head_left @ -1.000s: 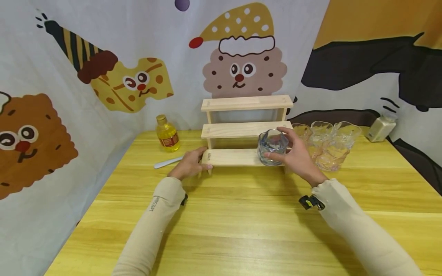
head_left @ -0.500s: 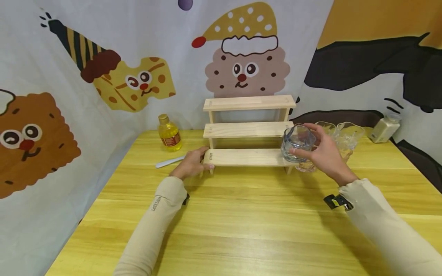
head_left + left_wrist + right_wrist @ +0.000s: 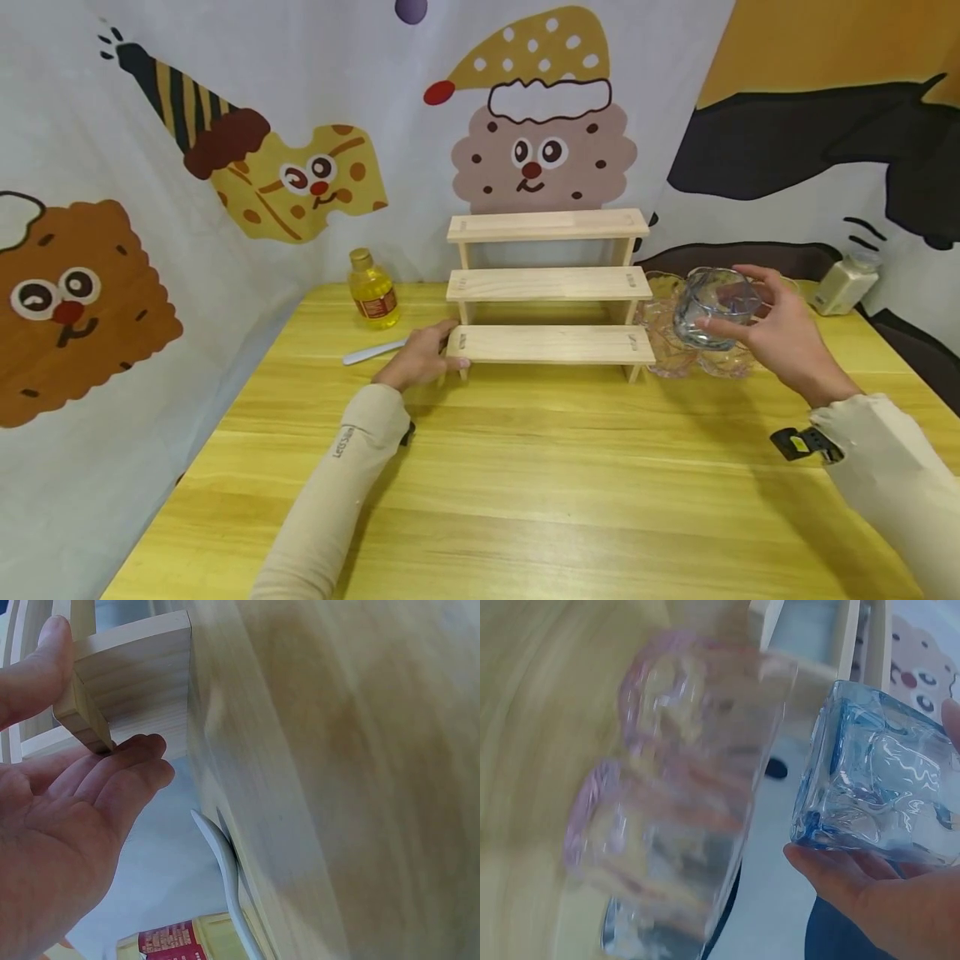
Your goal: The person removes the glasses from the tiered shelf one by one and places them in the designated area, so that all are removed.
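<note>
My right hand (image 3: 791, 337) grips a bluish clear glass (image 3: 708, 310) from its right side, raised over other glasses on the table. Seen from the right wrist, the blue glass (image 3: 885, 776) sits between thumb and fingers, apart from the pink-tinted glasses (image 3: 697, 780). At the left end of a three-tier wooden rack (image 3: 551, 343), my left hand (image 3: 420, 357) pinches the lowest board. Thumb on one face and fingers on the other show around that board's end in the left wrist view. All three tiers of the rack are bare.
Several pink-tinted and clear glasses (image 3: 669, 354) stand just right of the rack, partly covered by the held glass. A jar with pale contents (image 3: 846, 285) is at the back right. Left of the rack are a yellow oil bottle (image 3: 372, 293) and a white utensil (image 3: 372, 352).
My right hand has carried the blue glass rightward from in front of the rack's lowest tier to over the other glasses. My left hand keeps its hold on the rack.
</note>
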{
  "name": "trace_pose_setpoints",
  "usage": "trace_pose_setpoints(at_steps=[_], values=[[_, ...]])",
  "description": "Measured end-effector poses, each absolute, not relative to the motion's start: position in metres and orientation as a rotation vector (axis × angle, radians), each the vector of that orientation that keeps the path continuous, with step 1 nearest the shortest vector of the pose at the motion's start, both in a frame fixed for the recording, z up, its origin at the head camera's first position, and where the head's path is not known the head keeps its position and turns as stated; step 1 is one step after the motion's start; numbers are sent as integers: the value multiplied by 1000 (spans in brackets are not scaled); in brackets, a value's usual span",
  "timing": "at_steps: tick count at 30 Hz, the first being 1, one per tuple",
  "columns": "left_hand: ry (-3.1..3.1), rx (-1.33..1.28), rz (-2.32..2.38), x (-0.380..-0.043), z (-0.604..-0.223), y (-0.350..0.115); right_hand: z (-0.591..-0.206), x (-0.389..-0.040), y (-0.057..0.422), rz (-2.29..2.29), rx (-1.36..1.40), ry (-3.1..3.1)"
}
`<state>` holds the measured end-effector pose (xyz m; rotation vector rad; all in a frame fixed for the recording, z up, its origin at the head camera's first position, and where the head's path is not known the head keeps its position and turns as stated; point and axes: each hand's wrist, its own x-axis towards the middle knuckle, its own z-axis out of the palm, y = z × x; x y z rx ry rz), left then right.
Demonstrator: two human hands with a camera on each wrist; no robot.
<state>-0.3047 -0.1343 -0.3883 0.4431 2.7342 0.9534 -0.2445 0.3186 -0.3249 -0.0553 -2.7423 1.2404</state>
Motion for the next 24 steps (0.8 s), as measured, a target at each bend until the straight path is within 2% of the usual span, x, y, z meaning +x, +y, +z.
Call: trace_pose_setpoints(at_steps=[24], values=[[2734, 441, 938, -305, -388, -135, -331, -247, 406, 1003, -395, -2625]])
